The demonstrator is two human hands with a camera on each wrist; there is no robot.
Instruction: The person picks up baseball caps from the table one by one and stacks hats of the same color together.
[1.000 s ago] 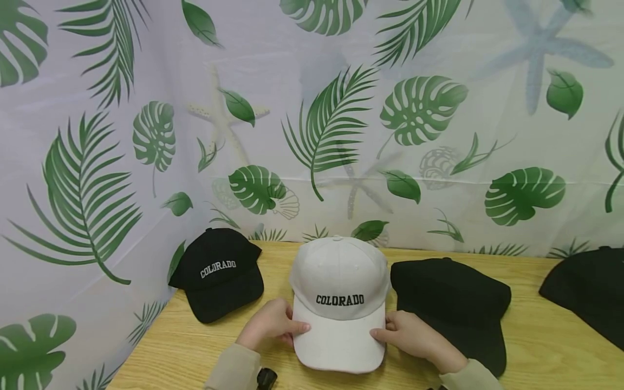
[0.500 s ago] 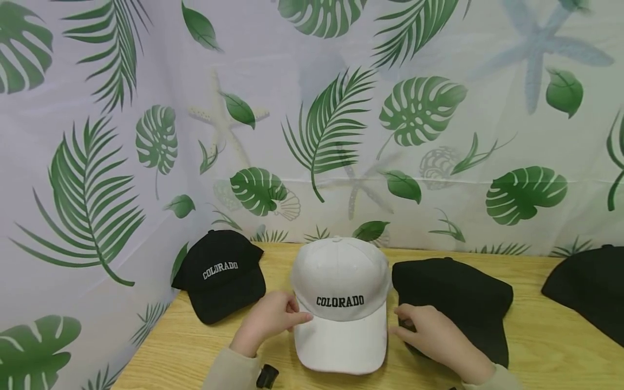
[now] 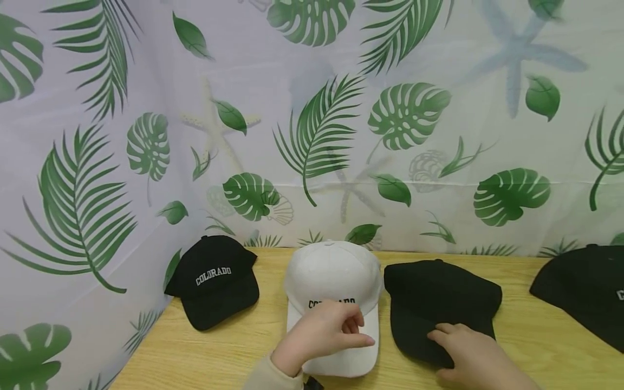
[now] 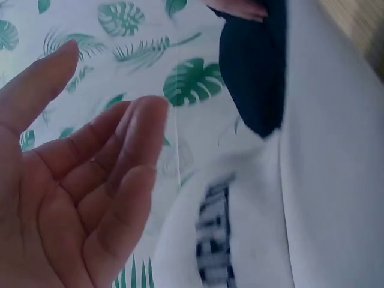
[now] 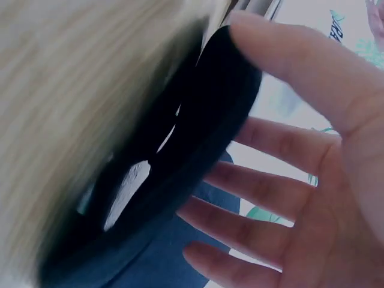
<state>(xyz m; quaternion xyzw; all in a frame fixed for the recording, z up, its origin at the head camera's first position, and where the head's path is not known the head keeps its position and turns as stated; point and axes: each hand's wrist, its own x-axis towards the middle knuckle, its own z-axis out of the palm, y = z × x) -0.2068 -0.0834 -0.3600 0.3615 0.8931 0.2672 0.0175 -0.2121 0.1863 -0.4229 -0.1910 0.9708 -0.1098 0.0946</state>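
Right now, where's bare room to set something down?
Bare table shows in front of the left black cap, between it and the white cap, and between the middle black cap and right black cap. Crowded: white and middle caps nearly meet, left hand in front of one, right hand at the other.

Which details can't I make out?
Head: the middle letters on the white cap, behind the left hand.
Head: much of the rightmost black cap, cut by the right edge.
Head: part of the middle black cap, behind the right hand.
Left wrist: the white cap's lettering, blurred.
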